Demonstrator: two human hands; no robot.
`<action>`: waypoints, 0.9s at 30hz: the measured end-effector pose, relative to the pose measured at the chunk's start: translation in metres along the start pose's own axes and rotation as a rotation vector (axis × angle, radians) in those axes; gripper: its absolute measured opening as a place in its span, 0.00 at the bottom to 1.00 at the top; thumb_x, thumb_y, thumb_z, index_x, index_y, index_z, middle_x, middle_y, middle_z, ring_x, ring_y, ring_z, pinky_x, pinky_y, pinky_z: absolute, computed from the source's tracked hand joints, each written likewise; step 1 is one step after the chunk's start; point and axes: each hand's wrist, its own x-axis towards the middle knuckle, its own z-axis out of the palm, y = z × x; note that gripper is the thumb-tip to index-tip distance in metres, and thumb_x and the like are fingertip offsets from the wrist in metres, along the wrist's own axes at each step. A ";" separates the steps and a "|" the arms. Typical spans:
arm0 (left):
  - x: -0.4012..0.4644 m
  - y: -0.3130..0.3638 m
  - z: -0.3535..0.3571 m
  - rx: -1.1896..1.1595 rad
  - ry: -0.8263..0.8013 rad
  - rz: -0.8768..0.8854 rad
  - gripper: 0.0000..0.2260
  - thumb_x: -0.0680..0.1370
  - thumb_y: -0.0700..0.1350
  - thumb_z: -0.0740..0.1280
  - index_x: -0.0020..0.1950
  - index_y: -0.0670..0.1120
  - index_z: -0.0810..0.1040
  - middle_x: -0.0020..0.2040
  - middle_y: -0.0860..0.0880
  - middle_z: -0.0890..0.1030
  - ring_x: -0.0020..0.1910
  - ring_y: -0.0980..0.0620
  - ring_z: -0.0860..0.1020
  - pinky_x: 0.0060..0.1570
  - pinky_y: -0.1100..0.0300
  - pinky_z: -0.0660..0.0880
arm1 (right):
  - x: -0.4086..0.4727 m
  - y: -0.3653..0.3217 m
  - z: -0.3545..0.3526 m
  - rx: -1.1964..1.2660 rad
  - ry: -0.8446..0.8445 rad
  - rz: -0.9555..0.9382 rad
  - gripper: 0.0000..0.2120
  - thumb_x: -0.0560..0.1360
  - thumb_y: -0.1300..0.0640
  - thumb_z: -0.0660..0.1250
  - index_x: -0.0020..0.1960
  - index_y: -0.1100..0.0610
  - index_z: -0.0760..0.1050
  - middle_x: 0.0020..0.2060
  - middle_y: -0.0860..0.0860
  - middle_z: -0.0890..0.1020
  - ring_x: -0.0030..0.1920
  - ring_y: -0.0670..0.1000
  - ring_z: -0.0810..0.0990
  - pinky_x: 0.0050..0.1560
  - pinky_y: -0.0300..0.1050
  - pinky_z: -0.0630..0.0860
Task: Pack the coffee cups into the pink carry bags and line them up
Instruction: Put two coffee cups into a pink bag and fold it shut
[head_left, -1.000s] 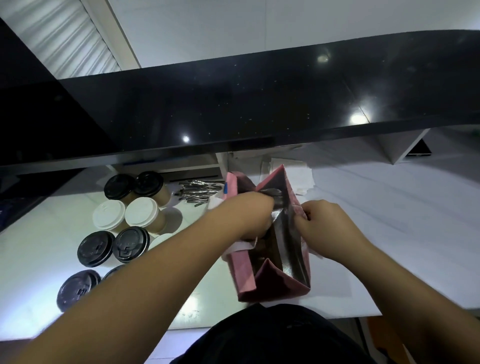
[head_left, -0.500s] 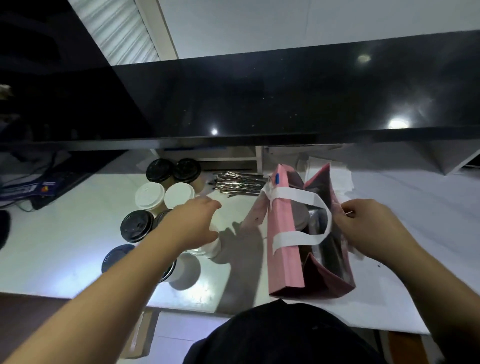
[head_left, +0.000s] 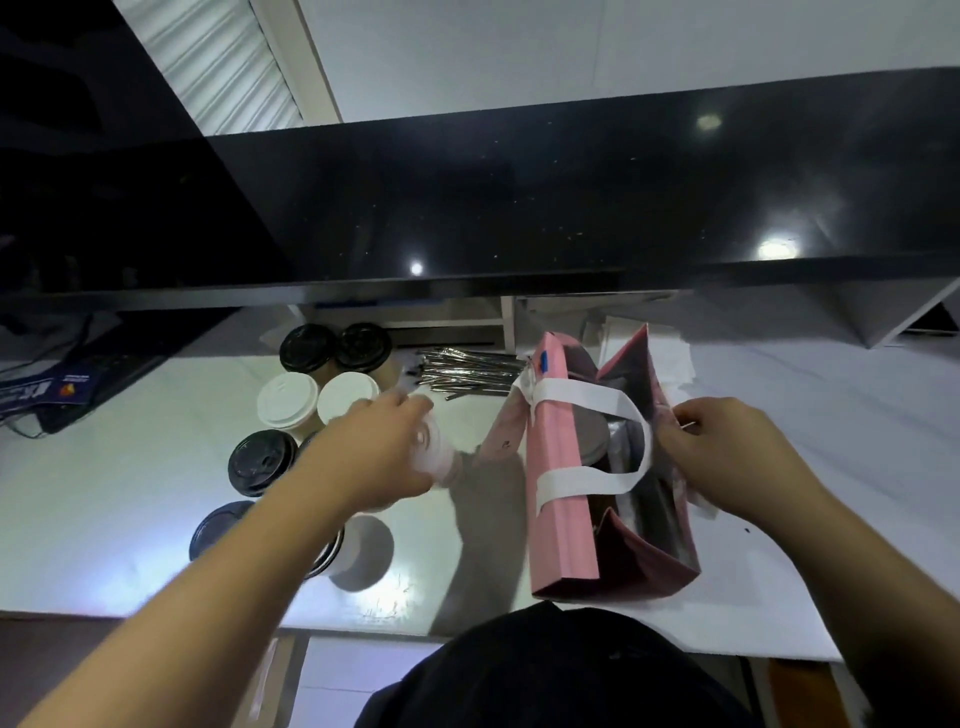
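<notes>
One white-lidded paper cup (head_left: 434, 457) was gripped by the left hand (head_left: 384, 457) mid-frame; the right hand (head_left: 727, 457) pinched the open pink paper bag (head_left: 558, 499). Next, the cup likely needed lowering in upright.

From here my left hand (head_left: 384, 447) covers most of the white-lidded cup (head_left: 434, 454) it grips, and the cup's lid is smeared by motion. My forearm hides part of two black-lidded cups (head_left: 218, 527). Inside the pink bag (head_left: 563, 499) I see only a grey lid edge; whatever is below it stays hidden. My right hand (head_left: 727, 457) masks the bag's far rim.
</notes>
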 end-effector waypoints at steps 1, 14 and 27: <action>-0.004 0.005 -0.017 -0.057 0.055 0.009 0.38 0.70 0.57 0.75 0.78 0.56 0.66 0.73 0.51 0.70 0.66 0.42 0.74 0.62 0.46 0.76 | 0.000 0.000 0.000 0.000 0.004 -0.004 0.17 0.80 0.47 0.64 0.37 0.54 0.82 0.28 0.48 0.82 0.31 0.52 0.81 0.35 0.51 0.81; -0.010 0.131 -0.097 -0.197 0.377 0.446 0.40 0.69 0.62 0.73 0.78 0.59 0.60 0.74 0.60 0.66 0.69 0.56 0.66 0.58 0.61 0.64 | -0.003 0.014 -0.008 -0.007 -0.032 -0.051 0.20 0.80 0.46 0.62 0.35 0.55 0.79 0.28 0.50 0.81 0.31 0.51 0.79 0.30 0.48 0.76; 0.044 0.170 -0.018 0.152 -0.052 0.573 0.31 0.72 0.61 0.74 0.71 0.52 0.72 0.63 0.51 0.78 0.60 0.47 0.78 0.55 0.50 0.79 | -0.004 0.031 -0.012 0.035 -0.017 -0.108 0.23 0.83 0.50 0.59 0.30 0.55 0.66 0.24 0.50 0.72 0.27 0.50 0.70 0.28 0.45 0.62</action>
